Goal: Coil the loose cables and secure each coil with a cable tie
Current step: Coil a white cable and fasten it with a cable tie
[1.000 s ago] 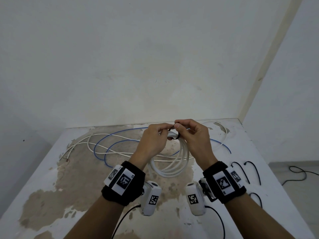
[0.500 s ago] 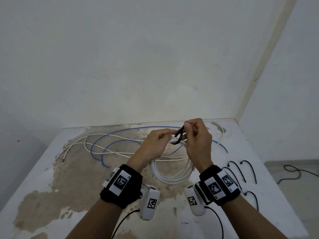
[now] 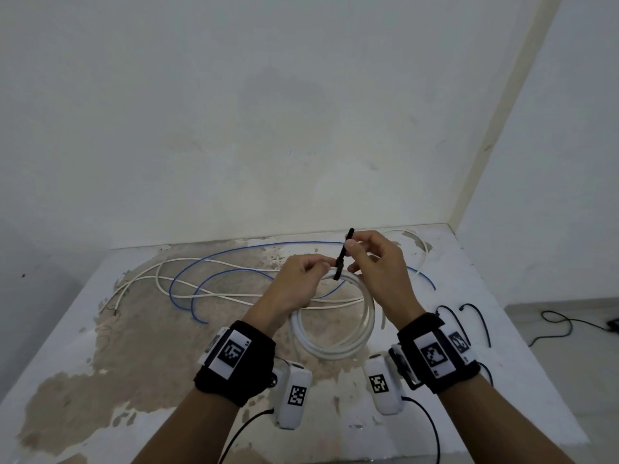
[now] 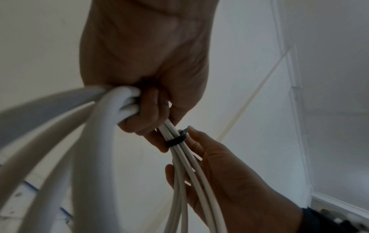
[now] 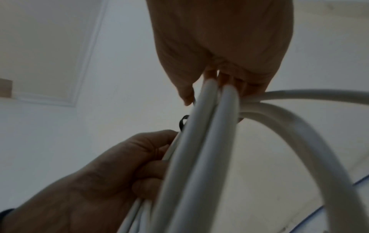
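Observation:
A white cable coil (image 3: 335, 343) hangs over the table between my hands. My left hand (image 3: 323, 267) grips its bundled top strands (image 4: 127, 102). A black cable tie (image 3: 342, 256) is looped round those strands, and its band (image 4: 175, 141) sits snug just past my left fingers. My right hand (image 3: 353, 246) pinches the tie's tail, which points up and away; its other fingers curl by the coil strands (image 5: 199, 141). In the right wrist view only a small bit of the tie (image 5: 182, 122) shows beside the strands, with my left hand (image 5: 155, 149) below it.
A loose blue cable (image 3: 234, 272) and a loose white cable (image 3: 174, 286) sprawl across the stained table (image 3: 134, 363) at back left. Several spare black ties (image 3: 469, 316) lie at the right edge. A wall stands right behind; the floor drops off at the right.
My right hand has drawn the tie's tail through and upward, so the open black loop is now snug on the strands. The left hand keeps its grip on the coil.

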A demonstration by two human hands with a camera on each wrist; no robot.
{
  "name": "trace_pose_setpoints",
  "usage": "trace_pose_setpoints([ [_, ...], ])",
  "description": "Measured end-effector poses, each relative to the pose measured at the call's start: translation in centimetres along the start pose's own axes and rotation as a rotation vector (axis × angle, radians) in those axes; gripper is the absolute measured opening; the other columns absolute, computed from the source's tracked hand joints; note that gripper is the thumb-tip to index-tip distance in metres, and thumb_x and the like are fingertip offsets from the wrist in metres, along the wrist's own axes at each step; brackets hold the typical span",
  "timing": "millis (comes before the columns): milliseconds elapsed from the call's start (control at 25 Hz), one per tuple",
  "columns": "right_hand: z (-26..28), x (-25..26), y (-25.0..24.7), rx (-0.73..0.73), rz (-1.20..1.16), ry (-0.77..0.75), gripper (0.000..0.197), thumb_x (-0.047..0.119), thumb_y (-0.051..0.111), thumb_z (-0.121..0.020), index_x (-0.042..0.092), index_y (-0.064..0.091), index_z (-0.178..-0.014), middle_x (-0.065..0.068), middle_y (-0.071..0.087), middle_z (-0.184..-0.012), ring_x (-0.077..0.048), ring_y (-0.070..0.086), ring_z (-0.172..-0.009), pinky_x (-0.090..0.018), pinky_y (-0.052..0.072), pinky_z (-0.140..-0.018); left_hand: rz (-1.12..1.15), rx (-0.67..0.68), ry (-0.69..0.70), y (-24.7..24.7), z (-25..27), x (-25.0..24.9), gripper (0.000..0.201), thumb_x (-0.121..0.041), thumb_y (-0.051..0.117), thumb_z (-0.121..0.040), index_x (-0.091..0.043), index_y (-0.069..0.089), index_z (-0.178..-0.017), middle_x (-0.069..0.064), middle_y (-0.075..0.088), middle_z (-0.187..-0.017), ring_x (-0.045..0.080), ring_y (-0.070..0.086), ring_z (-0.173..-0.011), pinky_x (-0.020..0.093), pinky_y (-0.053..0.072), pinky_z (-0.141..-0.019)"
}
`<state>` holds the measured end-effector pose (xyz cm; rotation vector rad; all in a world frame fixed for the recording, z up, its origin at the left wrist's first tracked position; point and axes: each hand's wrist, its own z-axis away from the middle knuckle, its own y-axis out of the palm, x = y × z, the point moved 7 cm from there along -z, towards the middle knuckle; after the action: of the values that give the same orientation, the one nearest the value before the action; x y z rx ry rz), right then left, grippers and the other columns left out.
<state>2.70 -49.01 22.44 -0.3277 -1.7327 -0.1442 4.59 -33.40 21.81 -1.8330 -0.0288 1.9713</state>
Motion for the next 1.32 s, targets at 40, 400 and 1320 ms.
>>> trace_pose_setpoints([
  [40,0.1,0.1,0.2,0.033,0.005,-0.005,0.009,0.02,0.067,-0.094,0.013,0.071,-0.098,-0.004,0.072,-0.084,-0.02,0.063,-0.063,-0.041,0.054,-0.064,0.001,-0.003,-0.002,-0.1,0.0,0.0,0.036,-0.018,0.046,-0.098,-0.033,0.074,-0.081,0.008,0.052,-0.071,0.009,0.026,-0.037,0.021,0.024,-0.043],
  [400,0.3,0.2,0.3,0.043,0.146,-0.08,0.013,0.016,0.056,-0.1,0.008,0.056,-0.091,-0.004,0.073,-0.067,-0.021,0.071,-0.064,-0.036,0.055,-0.061,0.096,0.008,-0.008,0.0,0.6,0.3,0.031,-0.015,0.046,-0.1,-0.027,0.074,-0.092,0.006,0.049,-0.068,0.01,0.025,-0.036,0.018,0.022,-0.038],
  [1320,-0.9,0.3,-1.2,-0.026,0.162,-0.061,0.013,0.015,0.068,-0.093,0.006,0.062,-0.086,0.001,0.062,-0.085,-0.006,0.06,-0.047,-0.012,0.042,-0.052,0.1,0.113,-0.086,2.5,0.2,-0.6,0.018,-0.021,0.062,-0.09,-0.014,0.064,-0.073,0.0,0.03,-0.052,0.016,0.025,-0.045,0.025,0.02,-0.045],
])
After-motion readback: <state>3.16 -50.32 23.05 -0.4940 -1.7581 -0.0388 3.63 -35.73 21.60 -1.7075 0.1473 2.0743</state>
